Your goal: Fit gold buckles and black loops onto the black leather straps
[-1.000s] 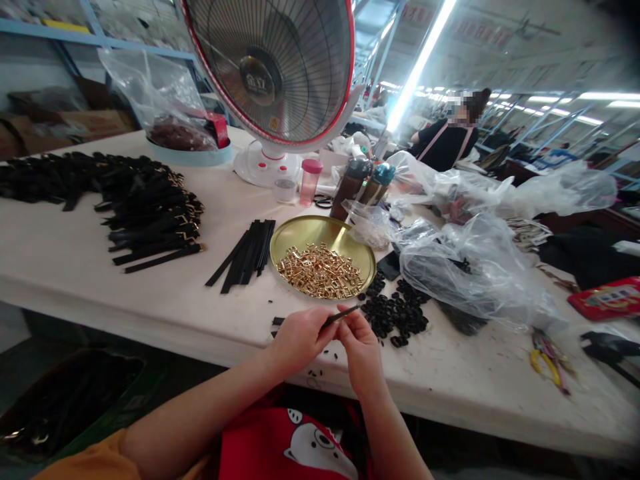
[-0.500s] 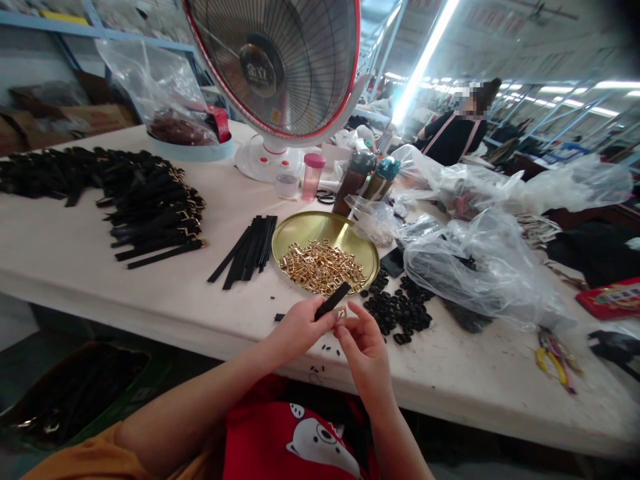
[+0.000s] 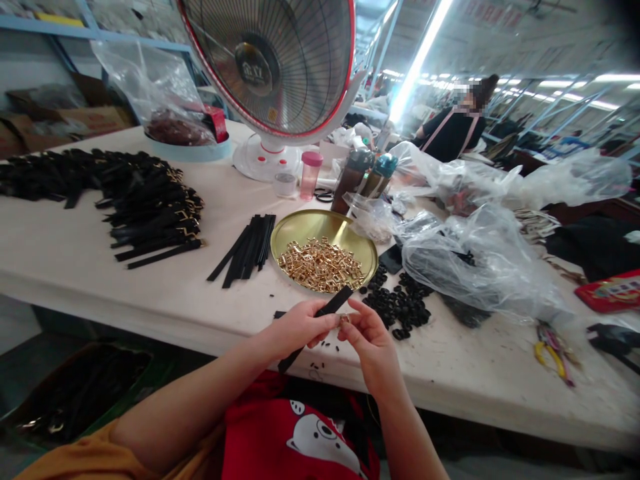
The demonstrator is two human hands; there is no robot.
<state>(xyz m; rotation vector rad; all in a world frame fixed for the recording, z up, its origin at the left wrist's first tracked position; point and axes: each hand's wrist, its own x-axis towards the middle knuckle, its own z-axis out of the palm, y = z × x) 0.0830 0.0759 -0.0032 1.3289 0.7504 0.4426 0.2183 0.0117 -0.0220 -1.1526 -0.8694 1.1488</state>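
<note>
Black strap (image 3: 337, 301) in curled left hand (image 3: 304, 325)

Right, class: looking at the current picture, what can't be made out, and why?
All in the head view:
- Black strap: its middle is hidden by the left hand.
- Gold buckle: too small, and partly covered by fingertips of the right hand, to tell its shape.
- Red box: cut off by the right edge; its lettering is blurred.
- Dark pile below the table: too dim to separate pieces.
</note>
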